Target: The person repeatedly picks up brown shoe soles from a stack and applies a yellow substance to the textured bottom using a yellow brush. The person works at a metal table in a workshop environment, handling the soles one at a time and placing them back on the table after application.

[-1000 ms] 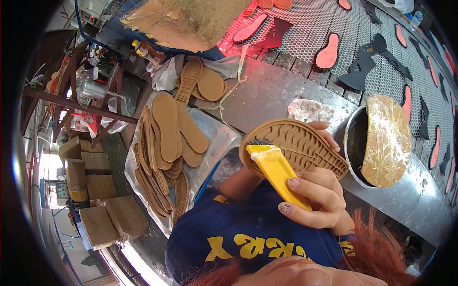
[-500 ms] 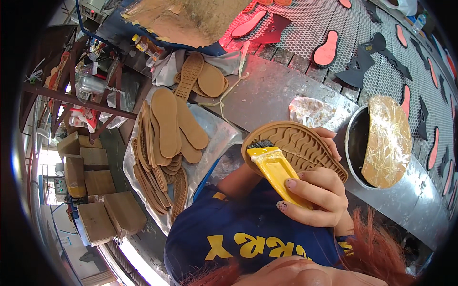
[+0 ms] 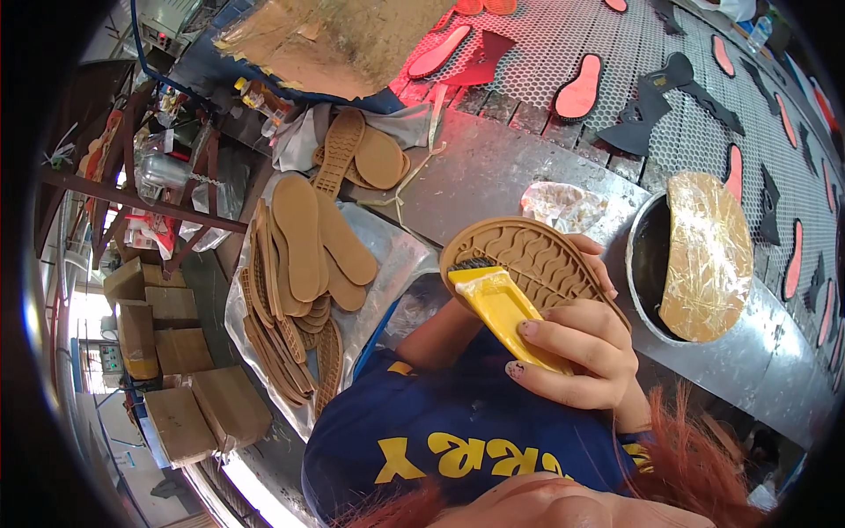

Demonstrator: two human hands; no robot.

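A brown shoe sole (image 3: 537, 255) is tilted up in front of my chest, its grooved, wavy-patterned face showing. My left hand (image 3: 597, 264) supports it from behind; only some fingers show, curled at its right edge, and the rest is hidden. My right hand (image 3: 585, 352) grips a yellow-handled brush (image 3: 503, 308), fingers wrapped along the handle. Its dark bristles (image 3: 475, 262) rest against the sole near the left end, by the rim. To the right stands a metal pot (image 3: 648, 299) with dark contents, partly covered by a tape-wrapped brown board (image 3: 709, 255).
Brown soles (image 3: 297, 238) lie piled on plastic at the left, with several more (image 3: 380, 158) behind. A mesh conveyor (image 3: 537, 88) carries pink-topped insoles (image 3: 578, 88) and black cut pieces (image 3: 641, 119). Crumpled plastic (image 3: 563, 207) lies on the metal table (image 3: 493, 167). Cardboard boxes (image 3: 231, 407) stand at far left.
The whole view has shifted and turned slightly. My hands keep the same grips, and the brush stays at the sole's left end with little visible movement.
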